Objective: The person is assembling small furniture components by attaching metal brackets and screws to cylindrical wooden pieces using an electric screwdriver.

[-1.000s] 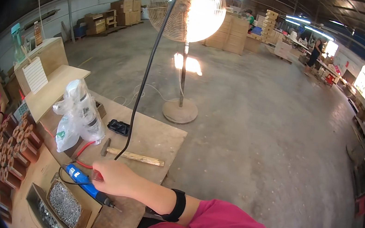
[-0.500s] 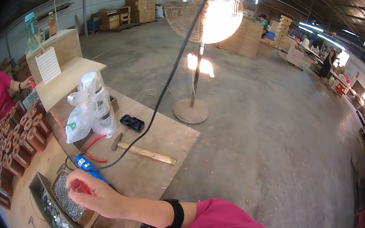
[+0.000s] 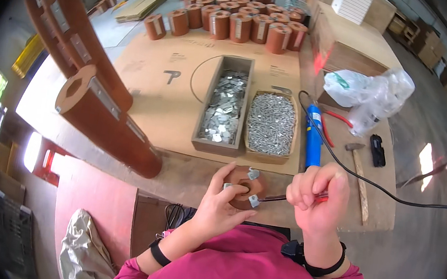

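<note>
My left hand [image 3: 212, 213] grips a short brown cylinder [image 3: 238, 175] at the table's near edge, with a finger at its centre hole. Small metal plates sit around the cylinder's top; one is a metal tab [image 3: 253, 201] on the side toward my right hand. Closed in a fist, my right hand [image 3: 320, 201] holds a red-handled screwdriver [image 3: 274, 198]. Its dark shaft points left, and the tip is at or very close to that tab. Most of the handle is hidden by my fingers.
Beyond the cylinder stand a long box of metal plates [image 3: 197, 130] and a box of screws [image 3: 272, 120]. A blue power tool [image 3: 313, 138], its black cord and a hammer [image 3: 363, 185] lie right. Tall brown tubes [image 3: 117, 124] lean left. Many cylinders [image 3: 240, 28] stand behind, near another person.
My view has swung left. My right hand, with the red handle, has gone from over the screws to the cylinder. My left hand, out of clear sight before, now shows on the cylinder.
</note>
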`<state>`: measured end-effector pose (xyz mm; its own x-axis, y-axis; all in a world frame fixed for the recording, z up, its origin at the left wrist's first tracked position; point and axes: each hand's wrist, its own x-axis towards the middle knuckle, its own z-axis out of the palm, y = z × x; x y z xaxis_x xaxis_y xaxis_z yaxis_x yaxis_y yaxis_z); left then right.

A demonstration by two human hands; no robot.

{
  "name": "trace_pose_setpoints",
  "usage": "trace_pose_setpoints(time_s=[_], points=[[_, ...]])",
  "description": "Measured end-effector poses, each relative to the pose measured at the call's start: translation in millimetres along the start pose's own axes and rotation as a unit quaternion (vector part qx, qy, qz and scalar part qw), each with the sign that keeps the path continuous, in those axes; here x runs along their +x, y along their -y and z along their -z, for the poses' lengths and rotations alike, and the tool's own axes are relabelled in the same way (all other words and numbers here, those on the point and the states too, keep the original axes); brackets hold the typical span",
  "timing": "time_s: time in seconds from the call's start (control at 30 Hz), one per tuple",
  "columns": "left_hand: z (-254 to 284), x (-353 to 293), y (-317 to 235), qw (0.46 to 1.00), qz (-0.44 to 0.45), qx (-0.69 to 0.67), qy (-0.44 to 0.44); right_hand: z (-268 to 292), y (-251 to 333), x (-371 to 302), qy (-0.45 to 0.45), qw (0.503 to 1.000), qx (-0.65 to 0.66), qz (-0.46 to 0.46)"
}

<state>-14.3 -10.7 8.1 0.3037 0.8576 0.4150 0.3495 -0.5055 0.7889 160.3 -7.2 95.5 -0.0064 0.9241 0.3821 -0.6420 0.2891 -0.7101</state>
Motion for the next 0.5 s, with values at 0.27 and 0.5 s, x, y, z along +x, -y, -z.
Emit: trace_pose_setpoints(time_s=[0.27,0.5], points=[[-6,1,0,0.997,-0.017,0.049,-0.05,-3,-24,4,0.016,0.998,-0.054,-0.002],[-12,-1,0,0.997,0.003,0.035,-0.072,-2,-29,3,0.014,0.998,-0.056,-0.016]])
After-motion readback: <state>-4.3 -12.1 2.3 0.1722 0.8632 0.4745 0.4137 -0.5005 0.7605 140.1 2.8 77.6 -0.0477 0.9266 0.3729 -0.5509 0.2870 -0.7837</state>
